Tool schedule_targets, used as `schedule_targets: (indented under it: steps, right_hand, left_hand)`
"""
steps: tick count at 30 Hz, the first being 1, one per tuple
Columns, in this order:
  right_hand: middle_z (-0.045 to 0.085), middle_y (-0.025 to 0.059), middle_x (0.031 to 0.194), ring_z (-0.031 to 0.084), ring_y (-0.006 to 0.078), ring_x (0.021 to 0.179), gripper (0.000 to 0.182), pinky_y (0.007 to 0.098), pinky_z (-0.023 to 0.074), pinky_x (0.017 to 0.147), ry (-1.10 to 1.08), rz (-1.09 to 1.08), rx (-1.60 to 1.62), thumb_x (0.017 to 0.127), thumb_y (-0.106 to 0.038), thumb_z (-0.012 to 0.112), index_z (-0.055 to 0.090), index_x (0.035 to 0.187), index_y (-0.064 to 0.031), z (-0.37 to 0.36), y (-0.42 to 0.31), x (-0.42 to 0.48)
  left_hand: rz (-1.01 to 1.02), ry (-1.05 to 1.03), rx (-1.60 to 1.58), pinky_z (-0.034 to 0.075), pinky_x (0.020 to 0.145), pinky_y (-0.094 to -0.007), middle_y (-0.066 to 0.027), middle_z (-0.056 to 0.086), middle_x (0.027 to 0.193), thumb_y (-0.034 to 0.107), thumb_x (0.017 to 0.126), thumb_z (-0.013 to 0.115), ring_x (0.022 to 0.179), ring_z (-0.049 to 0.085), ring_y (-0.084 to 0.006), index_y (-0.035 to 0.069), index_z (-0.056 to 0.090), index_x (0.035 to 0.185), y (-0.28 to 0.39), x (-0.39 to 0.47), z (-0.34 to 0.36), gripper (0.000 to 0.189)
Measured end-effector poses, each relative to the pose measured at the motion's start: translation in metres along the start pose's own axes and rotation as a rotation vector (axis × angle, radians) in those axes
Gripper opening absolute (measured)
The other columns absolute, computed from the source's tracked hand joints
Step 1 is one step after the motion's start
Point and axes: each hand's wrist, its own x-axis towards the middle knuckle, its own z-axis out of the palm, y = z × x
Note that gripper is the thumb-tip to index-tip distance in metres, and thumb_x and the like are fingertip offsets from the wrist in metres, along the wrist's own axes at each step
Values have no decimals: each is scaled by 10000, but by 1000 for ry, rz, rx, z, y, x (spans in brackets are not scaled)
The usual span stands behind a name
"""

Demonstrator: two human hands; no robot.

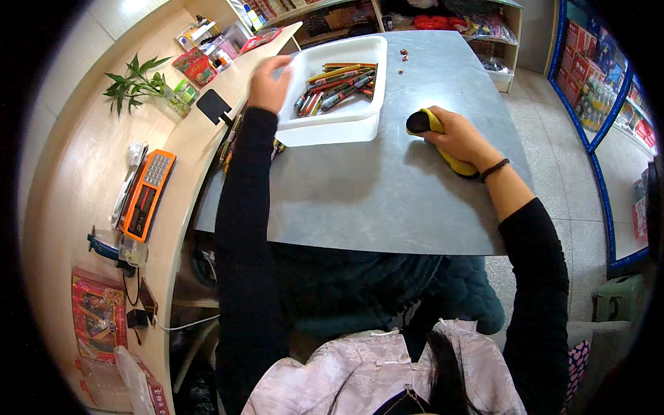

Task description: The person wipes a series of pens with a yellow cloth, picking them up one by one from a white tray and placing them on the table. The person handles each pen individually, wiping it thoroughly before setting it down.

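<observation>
My left hand (270,84) is at the left rim of a white plastic bin (332,136), thumb and fingers apart; whether it touches the rim is unclear. Inside the bin lie several thin, stick-like items (340,88) in colourful printed wrappers. My right hand (459,136) grips a black and yellow cloth pad (451,158) against the grey tabletop (332,202), to the right of the bin. A few small reddish-brown bits (403,54) lie on the table beyond it. More wrapped sticks (231,140) show beside my left sleeve, partly hidden.
A curved wooden counter (171,207) runs along the left, with an orange scale or calculator-like device (149,194), a green plant (148,85) and a black stand plate (212,106). Shelves (332,26) stand behind the table. A blue-framed glass cabinet (591,145) is at the right.
</observation>
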Motion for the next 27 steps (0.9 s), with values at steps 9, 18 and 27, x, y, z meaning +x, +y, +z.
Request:
schedule_targets:
  steps: [9, 18, 27]
  right_hand:
    - [636, 155, 965, 605, 302, 907, 331, 376, 479, 778, -70, 60, 53, 796, -202, 657, 556, 1088, -85, 0, 3, -4]
    - [633, 161, 944, 597, 321, 889, 342, 378, 469, 781, -53, -23, 32, 781, -193, 665, 562, 1084, -72, -3, 2, -4]
    - [622, 156, 981, 583, 311, 923, 322, 368, 459, 818, -104, 0, -98, 802, -179, 640, 559, 1092, -64, -5, 2, -4]
  left_hand:
    - [-112, -1467, 388, 386, 976, -325, -63, 568, 1221, 255, 834, 522, 1093, 549, -245, 201, 600, 1170, 13, 5, 86, 350]
    - [-97, -1204, 245, 454, 855, -354, -138, 635, 1025, 165, 765, 617, 974, 594, -293, 133, 649, 996, -14, -5, 88, 236]
    - [-26, 236, -168, 456, 680, -322, -96, 534, 869, 68, 898, 447, 770, 555, -221, 35, 412, 1184, 104, -9, 46, 290]
